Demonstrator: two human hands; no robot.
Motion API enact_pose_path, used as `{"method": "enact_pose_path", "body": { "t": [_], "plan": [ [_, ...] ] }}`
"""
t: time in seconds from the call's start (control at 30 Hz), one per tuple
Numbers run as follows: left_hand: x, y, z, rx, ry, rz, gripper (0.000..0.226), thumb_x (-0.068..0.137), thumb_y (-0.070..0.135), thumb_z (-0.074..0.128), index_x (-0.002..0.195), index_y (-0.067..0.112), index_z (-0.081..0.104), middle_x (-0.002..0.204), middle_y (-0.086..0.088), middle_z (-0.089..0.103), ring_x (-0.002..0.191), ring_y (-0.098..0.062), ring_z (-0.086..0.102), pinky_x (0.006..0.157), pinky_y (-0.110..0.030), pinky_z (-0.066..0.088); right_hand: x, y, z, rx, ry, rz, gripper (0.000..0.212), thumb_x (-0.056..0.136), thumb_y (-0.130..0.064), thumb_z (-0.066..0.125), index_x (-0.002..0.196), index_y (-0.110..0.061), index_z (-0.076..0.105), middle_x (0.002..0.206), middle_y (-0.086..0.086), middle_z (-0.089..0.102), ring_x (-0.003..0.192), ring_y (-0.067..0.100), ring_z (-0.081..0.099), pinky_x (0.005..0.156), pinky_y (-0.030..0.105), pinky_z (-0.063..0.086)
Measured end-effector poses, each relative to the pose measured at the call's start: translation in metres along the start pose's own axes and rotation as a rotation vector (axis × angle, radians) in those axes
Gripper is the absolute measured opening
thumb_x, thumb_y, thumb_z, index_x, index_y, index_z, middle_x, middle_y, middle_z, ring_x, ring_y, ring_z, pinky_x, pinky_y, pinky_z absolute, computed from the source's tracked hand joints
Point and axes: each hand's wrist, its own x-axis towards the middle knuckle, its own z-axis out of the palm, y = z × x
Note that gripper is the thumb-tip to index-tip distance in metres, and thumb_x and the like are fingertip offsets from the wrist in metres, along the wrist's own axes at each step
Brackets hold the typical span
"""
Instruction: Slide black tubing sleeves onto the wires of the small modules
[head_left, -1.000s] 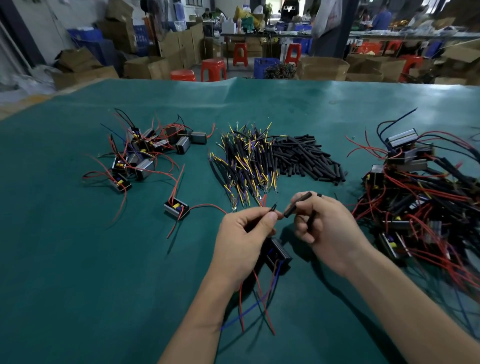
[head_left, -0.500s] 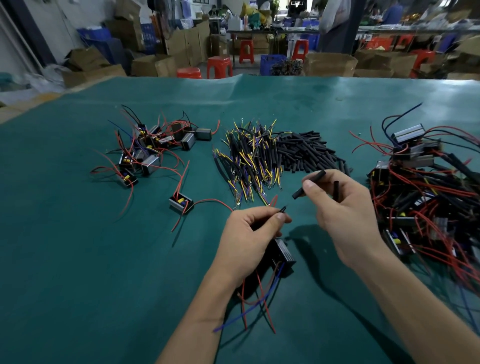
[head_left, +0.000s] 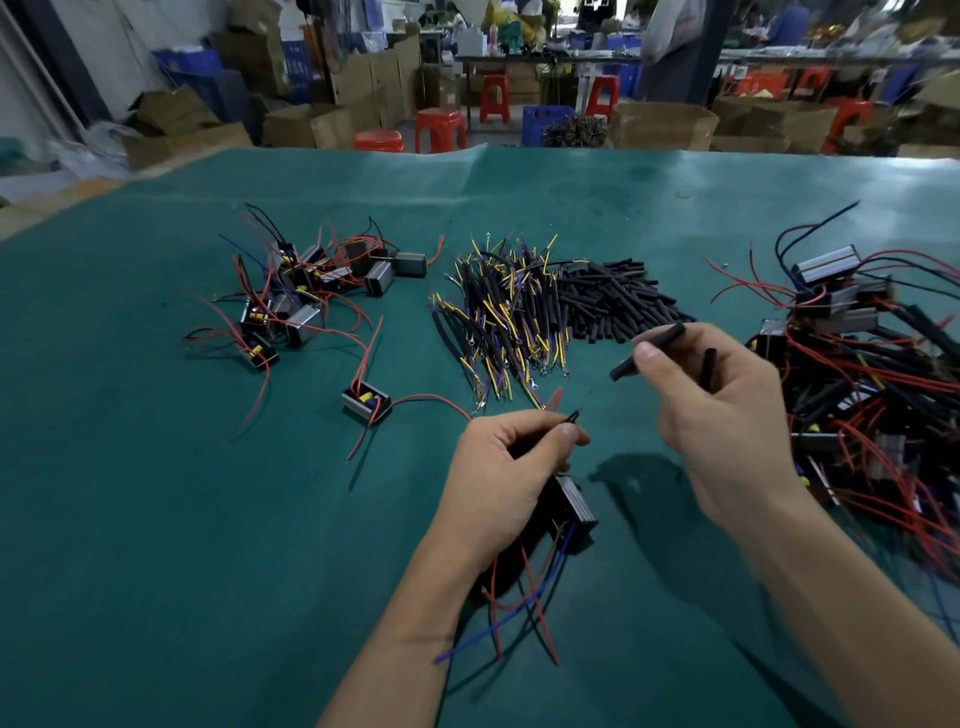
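Observation:
My left hand (head_left: 511, 467) holds a small black module (head_left: 571, 506) against the green table and pinches one of its wires, whose tip (head_left: 574, 415) sticks up between thumb and forefinger. Red, blue and black wires trail from the module toward me. My right hand (head_left: 727, 410), raised to the right and a little farther away, pinches a black tubing sleeve (head_left: 647, 352) between thumb and forefinger, with a second sleeve (head_left: 707, 366) tucked between its other fingers. The pinched sleeve is apart from the wire tip.
A heap of loose black sleeves (head_left: 618, 304) lies behind my right hand, beside a pile of yellow-tipped sleeved wires (head_left: 504, 317). Modules with red wires sit at the left (head_left: 306, 291), one lone module (head_left: 366, 402), and a big tangle at the right (head_left: 872, 374).
My right hand has lifted up and to the right with its sleeves, away from the wire tip. My left hand has kept its hold on the module and wire.

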Motion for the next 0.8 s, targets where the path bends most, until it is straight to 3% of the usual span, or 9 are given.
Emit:
{"method": "enact_pose_path", "body": {
  "t": [0.1, 0.2, 0.37, 0.47, 0.5, 0.6, 0.67, 0.73, 0.8],
  "plan": [
    [0.0, 0.001, 0.0, 0.015, -0.002, 0.007, 0.015, 0.087, 0.026, 0.066, 0.083, 0.019, 0.079, 0.081, -0.006, 0.076, 0.067, -0.007, 0.063, 0.069, -0.023, 0.052, -0.003, 0.0, 0.001, -0.208, -0.038, -0.119, 0.009, 0.093, -0.014, 0.071, 0.089, -0.021, 0.069, 0.084, 0.005, 0.074, 0.073, 0.021, 0.068, 0.069, 0.032, 0.055],
    [-0.001, 0.001, 0.0, 0.021, -0.002, 0.017, 0.015, 0.085, 0.029, 0.066, 0.082, 0.022, 0.079, 0.08, -0.005, 0.076, 0.067, -0.008, 0.062, 0.069, -0.024, 0.051, -0.008, 0.0, 0.004, -0.349, -0.103, -0.185, 0.002, 0.092, -0.024, 0.068, 0.09, -0.024, 0.068, 0.08, -0.002, 0.071, 0.071, 0.034, 0.062, 0.065, 0.047, 0.052],
    [0.001, -0.002, -0.001, 0.027, -0.004, 0.025, 0.013, 0.087, 0.027, 0.067, 0.082, 0.023, 0.078, 0.081, -0.005, 0.076, 0.067, -0.008, 0.063, 0.07, -0.026, 0.051, -0.007, 0.003, 0.002, -0.385, -0.121, -0.162, 0.003, 0.091, -0.025, 0.07, 0.088, -0.024, 0.069, 0.077, -0.006, 0.07, 0.066, 0.028, 0.061, 0.061, 0.039, 0.05],
    [0.002, -0.005, -0.002, 0.041, -0.014, 0.037, 0.015, 0.093, 0.02, 0.067, 0.084, 0.019, 0.079, 0.081, -0.008, 0.076, 0.068, -0.009, 0.063, 0.069, -0.026, 0.05, -0.007, 0.01, 0.007, -0.114, -0.14, 0.04, 0.011, 0.093, -0.009, 0.072, 0.086, -0.017, 0.071, 0.066, -0.011, 0.068, 0.056, 0.0, 0.057, 0.057, 0.012, 0.045],
    [0.002, -0.006, -0.002, 0.043, -0.015, 0.042, 0.015, 0.093, 0.02, 0.067, 0.085, 0.019, 0.079, 0.08, -0.012, 0.074, 0.068, -0.011, 0.062, 0.068, -0.027, 0.049, -0.009, 0.01, 0.009, -0.077, -0.158, 0.075, 0.012, 0.093, -0.007, 0.071, 0.085, -0.016, 0.071, 0.066, -0.012, 0.067, 0.056, -0.002, 0.056, 0.057, 0.009, 0.043],
    [0.002, -0.004, -0.001, 0.029, -0.004, 0.044, 0.013, 0.088, 0.026, 0.067, 0.085, 0.022, 0.079, 0.081, -0.015, 0.073, 0.071, -0.012, 0.06, 0.07, -0.028, 0.047, -0.012, 0.01, 0.012, -0.132, -0.223, 0.031, 0.013, 0.092, -0.007, 0.072, 0.085, -0.017, 0.073, 0.076, -0.005, 0.073, 0.071, 0.006, 0.063, 0.071, 0.016, 0.05],
    [0.003, -0.002, 0.0, 0.042, -0.009, 0.039, 0.018, 0.083, 0.025, 0.062, 0.092, 0.022, 0.077, 0.084, -0.002, 0.076, 0.078, -0.008, 0.063, 0.077, -0.025, 0.049, -0.012, 0.006, 0.01, -0.127, -0.257, 0.011, 0.009, 0.09, -0.012, 0.074, 0.088, -0.02, 0.074, 0.08, 0.0, 0.075, 0.075, 0.01, 0.065, 0.075, 0.024, 0.052],
    [0.004, -0.002, 0.0, 0.017, -0.033, 0.024, 0.024, 0.08, 0.019, 0.054, 0.092, 0.02, 0.075, 0.082, 0.008, 0.072, 0.082, -0.008, 0.064, 0.079, -0.024, 0.049, -0.012, 0.002, 0.009, -0.145, -0.291, 0.012, 0.005, 0.086, -0.019, 0.074, 0.088, -0.023, 0.075, 0.077, 0.001, 0.074, 0.07, 0.013, 0.06, 0.068, 0.031, 0.049],
    [0.005, -0.003, 0.0, -0.03, -0.059, 0.026, 0.035, 0.076, 0.014, 0.046, 0.096, 0.017, 0.074, 0.084, 0.007, 0.071, 0.084, -0.009, 0.063, 0.076, -0.023, 0.048, -0.015, 0.003, 0.01, -0.242, -0.359, -0.005, 0.002, 0.085, -0.021, 0.076, 0.085, -0.023, 0.075, 0.064, 0.003, 0.066, 0.06, 0.016, 0.046, 0.055, 0.037, 0.039]
  ]
}}
